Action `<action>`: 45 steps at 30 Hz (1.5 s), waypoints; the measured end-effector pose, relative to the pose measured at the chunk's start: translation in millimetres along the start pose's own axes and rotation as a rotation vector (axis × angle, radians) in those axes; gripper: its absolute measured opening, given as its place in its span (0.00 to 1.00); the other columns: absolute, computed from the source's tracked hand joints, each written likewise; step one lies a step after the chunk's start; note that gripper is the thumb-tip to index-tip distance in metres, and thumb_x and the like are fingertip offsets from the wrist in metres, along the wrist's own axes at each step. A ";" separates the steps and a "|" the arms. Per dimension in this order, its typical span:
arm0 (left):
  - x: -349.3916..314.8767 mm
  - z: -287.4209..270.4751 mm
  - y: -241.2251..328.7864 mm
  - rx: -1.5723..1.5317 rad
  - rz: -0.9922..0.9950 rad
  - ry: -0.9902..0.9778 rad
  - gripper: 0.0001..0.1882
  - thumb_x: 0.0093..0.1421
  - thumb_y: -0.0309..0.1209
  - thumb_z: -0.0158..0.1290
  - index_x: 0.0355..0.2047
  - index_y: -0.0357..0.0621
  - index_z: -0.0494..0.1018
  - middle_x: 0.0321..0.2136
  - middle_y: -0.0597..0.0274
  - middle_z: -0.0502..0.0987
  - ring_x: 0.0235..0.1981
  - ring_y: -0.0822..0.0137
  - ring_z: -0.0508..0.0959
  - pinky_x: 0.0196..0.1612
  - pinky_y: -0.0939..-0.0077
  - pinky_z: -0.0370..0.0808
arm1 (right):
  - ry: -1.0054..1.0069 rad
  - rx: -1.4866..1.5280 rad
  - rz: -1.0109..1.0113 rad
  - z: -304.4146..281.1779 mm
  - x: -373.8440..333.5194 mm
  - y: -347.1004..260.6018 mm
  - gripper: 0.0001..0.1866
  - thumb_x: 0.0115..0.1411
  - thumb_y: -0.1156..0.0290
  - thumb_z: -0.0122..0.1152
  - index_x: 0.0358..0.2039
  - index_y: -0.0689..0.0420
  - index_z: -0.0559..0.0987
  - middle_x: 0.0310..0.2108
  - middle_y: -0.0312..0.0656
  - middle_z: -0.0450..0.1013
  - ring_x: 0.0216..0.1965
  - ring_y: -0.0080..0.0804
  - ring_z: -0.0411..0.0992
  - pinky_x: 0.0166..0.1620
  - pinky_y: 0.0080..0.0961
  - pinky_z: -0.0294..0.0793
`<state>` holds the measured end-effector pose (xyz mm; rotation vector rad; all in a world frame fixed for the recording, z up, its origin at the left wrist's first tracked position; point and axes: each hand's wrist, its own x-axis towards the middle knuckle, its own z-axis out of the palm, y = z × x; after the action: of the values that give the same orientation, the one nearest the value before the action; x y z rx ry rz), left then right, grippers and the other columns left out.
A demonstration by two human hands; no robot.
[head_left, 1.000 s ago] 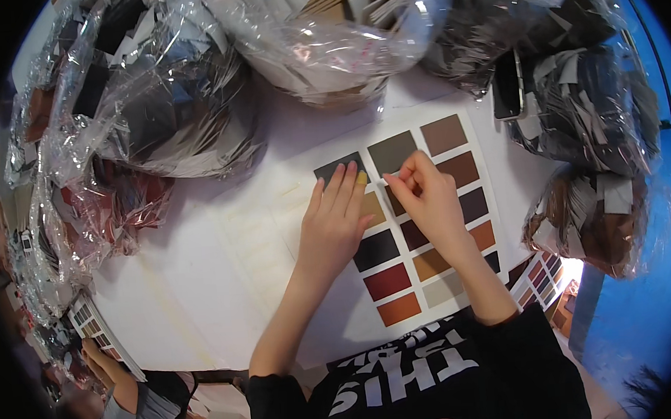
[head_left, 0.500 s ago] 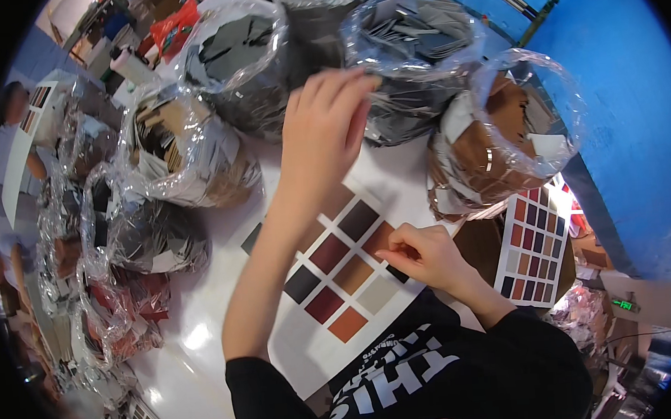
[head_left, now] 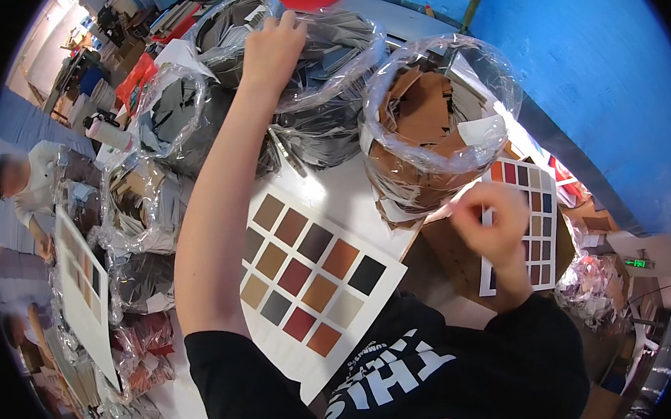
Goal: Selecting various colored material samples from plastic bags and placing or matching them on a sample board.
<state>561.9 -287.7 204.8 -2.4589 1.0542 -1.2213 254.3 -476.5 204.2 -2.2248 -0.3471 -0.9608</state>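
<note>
One clear bag (head_left: 421, 158) holds brown pieces (head_left: 424, 110); left hand (head_left: 274, 49) over grey-filled bag (head_left: 326, 128).

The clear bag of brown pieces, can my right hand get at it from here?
Probably yes: the right hand is blurred but looks close beside the clear bag, whose mouth is open, and the left hand is at another bag.

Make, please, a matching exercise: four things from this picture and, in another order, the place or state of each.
1. left hand
2. right hand
3. nearest colour card
4. bag of brown pieces

A. lying flat on the white table
B. over a bag of grey pieces
C. standing open, right of the bag in B
D. blurred, in front of a second colour card

Pairs: 1-B; 2-D; 3-A; 4-C
</note>
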 end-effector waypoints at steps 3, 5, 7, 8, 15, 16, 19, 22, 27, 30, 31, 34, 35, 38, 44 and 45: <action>-2.8 -13.4 1.6 -0.158 -0.098 0.003 0.07 0.54 0.30 0.51 0.34 0.48 0.72 0.31 0.60 0.76 0.29 0.59 0.81 0.25 0.64 0.77 | -0.006 -0.187 0.239 -11.0 34.8 15.5 0.10 0.51 0.70 0.69 0.29 0.57 0.75 0.22 0.37 0.73 0.23 0.30 0.71 0.27 0.23 0.68; -8.1 -12.3 -4.9 -0.171 -0.113 -0.029 0.06 0.55 0.30 0.51 0.35 0.48 0.71 0.29 0.60 0.77 0.27 0.57 0.81 0.25 0.64 0.76 | -0.090 -0.327 0.260 -6.4 63.3 34.6 0.10 0.52 0.67 0.67 0.31 0.57 0.76 0.25 0.38 0.75 0.28 0.32 0.73 0.32 0.25 0.71; -15.9 -17.2 -8.5 -0.183 -0.134 -0.069 0.06 0.57 0.31 0.50 0.35 0.48 0.71 0.28 0.59 0.78 0.26 0.56 0.81 0.25 0.63 0.76 | -0.375 -0.465 0.046 4.6 72.7 68.4 0.15 0.53 0.63 0.66 0.37 0.55 0.76 0.33 0.40 0.76 0.40 0.37 0.73 0.43 0.31 0.70; -14.7 -21.7 -8.1 -0.186 -0.201 -0.096 0.06 0.58 0.34 0.51 0.34 0.50 0.71 0.28 0.60 0.79 0.25 0.55 0.80 0.25 0.62 0.75 | -0.375 -0.462 0.038 8.8 74.4 75.4 0.15 0.53 0.63 0.66 0.37 0.55 0.76 0.33 0.40 0.76 0.40 0.37 0.73 0.43 0.31 0.70; -26.6 -44.6 -11.8 -0.360 -0.228 0.198 0.04 0.59 0.31 0.50 0.34 0.48 0.70 0.27 0.54 0.78 0.22 0.54 0.80 0.25 0.61 0.74 | -0.802 -0.378 0.216 14.3 105.4 92.8 0.17 0.50 0.68 0.67 0.38 0.60 0.74 0.28 0.46 0.74 0.30 0.40 0.73 0.34 0.32 0.70; -29.4 -57.1 -9.1 -0.650 -0.385 0.159 0.03 0.59 0.28 0.51 0.34 0.47 0.69 0.28 0.53 0.78 0.24 0.54 0.80 0.25 0.63 0.74 | -0.809 -0.380 0.205 13.8 106.0 90.2 0.17 0.50 0.68 0.67 0.38 0.60 0.74 0.28 0.46 0.74 0.30 0.40 0.73 0.34 0.32 0.70; -54.1 -98.0 -4.1 -1.294 -0.686 0.171 0.04 0.61 0.25 0.51 0.35 0.40 0.68 0.32 0.54 0.80 0.32 0.63 0.82 0.31 0.74 0.77 | -0.449 -0.306 0.280 13.8 100.6 80.7 0.15 0.51 0.68 0.65 0.38 0.59 0.76 0.31 0.45 0.77 0.34 0.41 0.76 0.37 0.33 0.72; -103.7 -148.6 2.7 -1.674 -0.844 0.211 0.07 0.62 0.26 0.52 0.38 0.36 0.69 0.36 0.59 0.79 0.40 0.72 0.79 0.41 0.78 0.76 | -0.231 -0.098 0.336 -0.8 98.6 67.6 0.14 0.57 0.69 0.62 0.42 0.62 0.77 0.29 0.42 0.77 0.25 0.27 0.74 0.29 0.23 0.71; -243.1 -207.2 26.4 -1.493 -1.106 0.158 0.13 0.61 0.23 0.52 0.47 0.35 0.70 0.42 0.60 0.76 0.45 0.73 0.75 0.43 0.79 0.75 | -0.303 0.435 0.524 13.1 82.0 10.0 0.13 0.63 0.70 0.56 0.45 0.64 0.74 0.24 0.37 0.74 0.17 0.18 0.71 0.20 0.13 0.65; -298.3 -242.3 53.3 -1.490 -1.517 0.262 0.20 0.60 0.20 0.52 0.53 0.34 0.68 0.42 0.59 0.75 0.44 0.72 0.75 0.41 0.82 0.75 | -0.488 0.550 0.645 45.8 68.4 -33.7 0.11 0.63 0.70 0.55 0.44 0.62 0.71 0.21 0.35 0.73 0.18 0.20 0.73 0.21 0.14 0.67; -325.6 -250.7 57.2 -1.466 -1.618 0.261 0.21 0.59 0.19 0.52 0.54 0.33 0.67 0.43 0.58 0.75 0.43 0.72 0.75 0.40 0.82 0.75 | -0.579 0.591 0.671 60.7 62.1 -40.6 0.11 0.64 0.70 0.55 0.44 0.61 0.70 0.20 0.35 0.72 0.18 0.21 0.74 0.21 0.14 0.68; -416.7 -272.4 78.0 -1.427 -1.839 0.132 0.16 0.59 0.20 0.54 0.48 0.30 0.71 0.35 0.61 0.78 0.34 0.74 0.77 0.38 0.83 0.75 | -0.782 0.746 0.700 120.1 39.7 -65.2 0.09 0.65 0.70 0.53 0.41 0.59 0.68 0.26 0.42 0.78 0.21 0.22 0.75 0.23 0.14 0.69; -436.0 -285.0 85.7 -1.390 -1.906 0.086 0.10 0.59 0.20 0.54 0.41 0.30 0.74 0.31 0.63 0.78 0.31 0.76 0.77 0.35 0.86 0.74 | -0.831 0.736 0.706 143.7 28.2 -73.4 0.08 0.65 0.70 0.52 0.41 0.59 0.68 0.28 0.44 0.78 0.22 0.22 0.76 0.24 0.14 0.69; -464.8 -315.3 103.4 -1.287 -1.960 0.098 0.04 0.59 0.19 0.54 0.35 0.31 0.74 0.28 0.63 0.78 0.28 0.78 0.75 0.31 0.86 0.72 | -0.775 0.475 0.437 198.5 -13.1 -108.9 0.04 0.62 0.76 0.55 0.36 0.63 0.75 0.27 0.39 0.78 0.26 0.20 0.76 0.25 0.14 0.67; -481.7 -330.2 105.1 -0.708 -1.609 -0.300 0.05 0.53 0.22 0.58 0.29 0.40 0.73 0.23 0.60 0.74 0.23 0.66 0.73 0.25 0.75 0.70 | -0.971 0.710 0.755 289.6 -96.9 -144.8 0.05 0.59 0.76 0.61 0.29 0.63 0.74 0.19 0.34 0.72 0.19 0.14 0.69 0.21 0.12 0.62; -483.4 -328.6 102.8 -0.703 -1.631 -0.310 0.05 0.53 0.22 0.58 0.29 0.40 0.73 0.23 0.60 0.74 0.23 0.66 0.73 0.25 0.75 0.70 | -1.030 0.734 0.815 300.3 -108.5 -150.0 0.05 0.59 0.76 0.61 0.29 0.63 0.74 0.19 0.34 0.72 0.19 0.14 0.68 0.21 0.12 0.62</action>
<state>64.7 6.7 69.4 -3.8501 -1.1520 -0.4777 269.7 -160.0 49.1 -1.6934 -0.1452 0.6951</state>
